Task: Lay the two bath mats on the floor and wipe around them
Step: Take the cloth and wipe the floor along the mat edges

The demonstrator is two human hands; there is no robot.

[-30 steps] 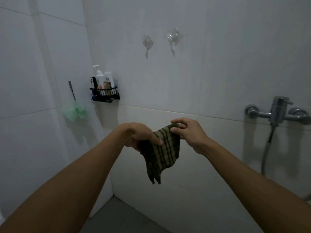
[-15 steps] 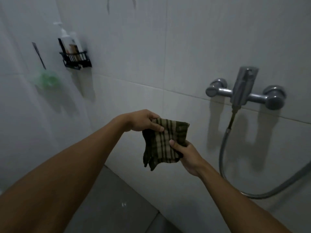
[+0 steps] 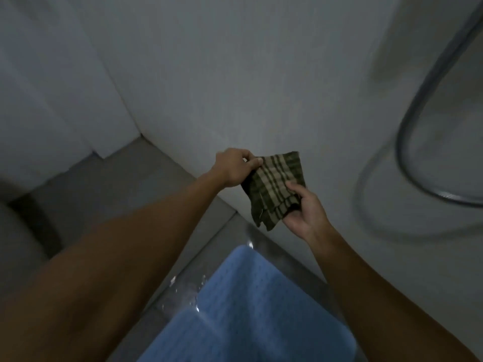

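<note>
both hands [image 3: 236,167] [image 3: 304,214] pinch folded green striped cloth [image 3: 274,188]; blue dotted mats [image 3: 251,309] overlapping below.

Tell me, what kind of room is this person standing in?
Most likely a bathroom's shower corner: a looping metal shower hose hangs against the pale wall, and a blue bath mat lies on the wet grey floor.

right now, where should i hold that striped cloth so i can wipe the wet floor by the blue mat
Grip the folded striped cloth at its top edge, coming from above with the right hand. It hangs as a flat pad with loose corners pointing down; bunching the top in one palm would probably leave a broad face to press on the wet floor beside the blue mat. The left hand pinches one corner.
</note>
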